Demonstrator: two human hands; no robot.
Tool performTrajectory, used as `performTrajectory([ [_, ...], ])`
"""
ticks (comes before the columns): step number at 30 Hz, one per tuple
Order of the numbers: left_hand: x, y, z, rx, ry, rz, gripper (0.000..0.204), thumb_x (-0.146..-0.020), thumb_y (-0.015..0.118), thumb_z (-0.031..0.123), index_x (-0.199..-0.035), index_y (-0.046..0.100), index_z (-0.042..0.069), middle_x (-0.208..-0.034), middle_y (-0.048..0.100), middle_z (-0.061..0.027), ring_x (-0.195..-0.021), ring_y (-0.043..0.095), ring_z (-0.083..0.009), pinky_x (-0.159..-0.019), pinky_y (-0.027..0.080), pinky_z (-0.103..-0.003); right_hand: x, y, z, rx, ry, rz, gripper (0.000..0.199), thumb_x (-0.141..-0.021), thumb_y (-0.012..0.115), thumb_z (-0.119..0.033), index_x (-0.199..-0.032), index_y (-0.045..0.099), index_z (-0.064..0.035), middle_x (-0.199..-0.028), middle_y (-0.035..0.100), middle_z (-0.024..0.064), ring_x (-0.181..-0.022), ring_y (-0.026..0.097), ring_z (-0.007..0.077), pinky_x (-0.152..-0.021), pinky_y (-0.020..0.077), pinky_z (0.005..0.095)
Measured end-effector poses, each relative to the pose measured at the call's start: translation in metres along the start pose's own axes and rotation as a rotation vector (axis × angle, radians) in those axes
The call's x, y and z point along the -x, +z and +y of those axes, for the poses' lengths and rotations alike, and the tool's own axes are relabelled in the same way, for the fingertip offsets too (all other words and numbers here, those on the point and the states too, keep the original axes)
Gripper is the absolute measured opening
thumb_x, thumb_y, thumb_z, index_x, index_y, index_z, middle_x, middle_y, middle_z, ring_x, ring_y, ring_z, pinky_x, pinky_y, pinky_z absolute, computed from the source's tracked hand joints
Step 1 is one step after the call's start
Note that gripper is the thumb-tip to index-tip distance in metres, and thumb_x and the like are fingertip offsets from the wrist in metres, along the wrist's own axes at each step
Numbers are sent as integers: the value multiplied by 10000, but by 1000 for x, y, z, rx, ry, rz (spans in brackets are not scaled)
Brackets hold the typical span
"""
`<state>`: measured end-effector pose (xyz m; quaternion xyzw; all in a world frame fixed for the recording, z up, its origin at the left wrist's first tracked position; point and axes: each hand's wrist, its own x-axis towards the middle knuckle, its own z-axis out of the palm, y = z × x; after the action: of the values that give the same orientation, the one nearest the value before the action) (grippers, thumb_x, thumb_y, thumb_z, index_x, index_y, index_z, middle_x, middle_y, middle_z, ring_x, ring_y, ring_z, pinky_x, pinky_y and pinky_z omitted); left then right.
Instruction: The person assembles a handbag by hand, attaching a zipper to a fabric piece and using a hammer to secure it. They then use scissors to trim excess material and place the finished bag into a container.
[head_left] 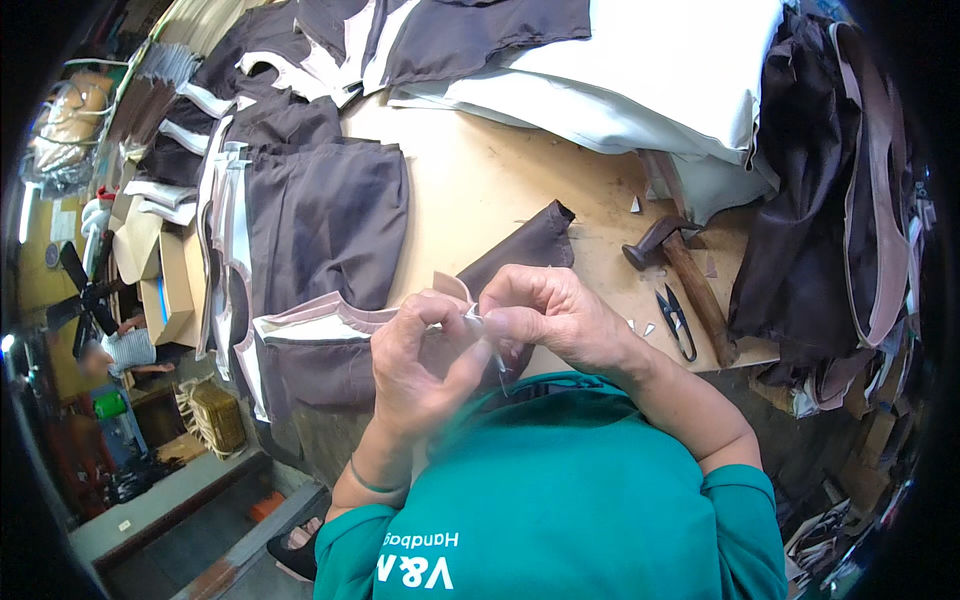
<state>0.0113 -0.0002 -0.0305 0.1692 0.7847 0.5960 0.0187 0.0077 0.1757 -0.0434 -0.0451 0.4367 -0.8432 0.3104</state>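
My left hand (420,365) and my right hand (550,315) meet in front of my chest, at the near edge of the table. Both pinch the mauve trim (453,287) of a dark brown fabric piece (525,250), whose far end lies on the tabletop. Between the fingertips a small pale bit shows, too small to make out, and a thin light strip hangs below. The left thumb is slightly blurred. Beside the left hand lies another dark fabric piece (320,375) with mauve and white edging.
Right of my hands lie a hammer (695,285) with a wooden handle and black thread snips (676,322), among white scraps. White sheeting (640,80) and dark fabric pieces (330,210) cover much of the table (480,165). Another person (130,350) is at far left, near a fan (82,290).
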Motion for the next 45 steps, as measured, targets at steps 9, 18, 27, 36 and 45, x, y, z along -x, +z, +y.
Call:
performTrajectory([
  [9,-4,7,7,-3,25,-81,258,-650,681,-1,-841,511,30,-755,536,-51,-731,540,-160,-684,434,-269,9,-14,0,132,-45,93,176,-889,531,-182,-903,589,-17,-812,589,20,-741,557,90,-684,458,247],
  [18,-31,4,-14,-172,125,-291,246,-672,692,14,-892,583,30,-970,611,-103,-744,558,-141,-675,435,-245,116,-67,36,1846,46,893,180,-734,594,-93,-882,510,-36,-865,523,102,-795,537,280,-659,453,374],
  [27,-45,3,0,105,-128,-359,191,-717,697,53,-855,590,-25,-755,619,-48,-694,565,-91,-631,439,-222,137,-64,71,1542,-98,967,470,-654,588,77,-1103,460,21,-989,498,170,-883,508,351,-780,426,418],
  [36,-55,28,9,216,-497,-701,213,-750,650,103,-912,605,-28,-805,602,-39,-750,538,-77,-696,444,-225,125,-46,37,1122,-195,791,186,-834,572,-88,-1004,539,-19,-695,499,96,-657,514,203,-591,410,308],
  [45,-54,37,5,216,-512,-697,215,-737,663,99,-900,597,-23,-788,607,-27,-709,536,-60,-648,441,-197,81,-10,16,164,-1,492,447,-960,301,-412,-1019,517,-25,-663,410,-11,-619,381,67,-542,325,211],
])
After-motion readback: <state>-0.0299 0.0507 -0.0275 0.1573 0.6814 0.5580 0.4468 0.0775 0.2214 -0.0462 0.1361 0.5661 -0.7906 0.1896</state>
